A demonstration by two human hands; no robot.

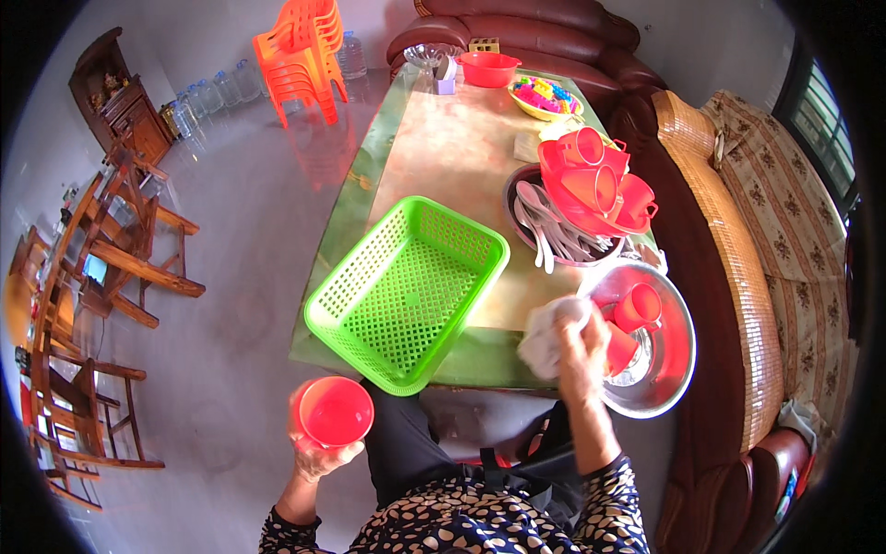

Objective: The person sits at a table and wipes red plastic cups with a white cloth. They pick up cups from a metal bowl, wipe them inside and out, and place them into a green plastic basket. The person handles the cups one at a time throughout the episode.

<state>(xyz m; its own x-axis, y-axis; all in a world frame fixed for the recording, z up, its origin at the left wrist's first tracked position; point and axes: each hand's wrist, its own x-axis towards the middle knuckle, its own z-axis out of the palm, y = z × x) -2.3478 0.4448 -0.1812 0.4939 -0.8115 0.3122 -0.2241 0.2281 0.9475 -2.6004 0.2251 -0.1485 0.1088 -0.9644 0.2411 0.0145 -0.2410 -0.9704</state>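
Observation:
My left hand [312,454] is wrapped round a red plastic cup [336,413], its mouth tipped up toward me, off the table's near left corner. With my right hand [581,355] I grip a white cloth [544,340] at the table's front edge. Just right of that hand stands a metal basin [681,355] with red cups [637,307] inside. Between my hands and farther in lies a green plastic basket [411,294], with nothing in it. Behind the basin, a bowl of spoons [554,231] sits beside a stack of red cups and basins [595,189].
Toward the table's far end are a yellow bowl of colourful pieces [546,97], a red basin [489,70] and a glass dish [430,55]. Brown sofas [526,32] run along the back and right. Orange stacked chairs [300,60] and wooden chairs [138,249] stand left.

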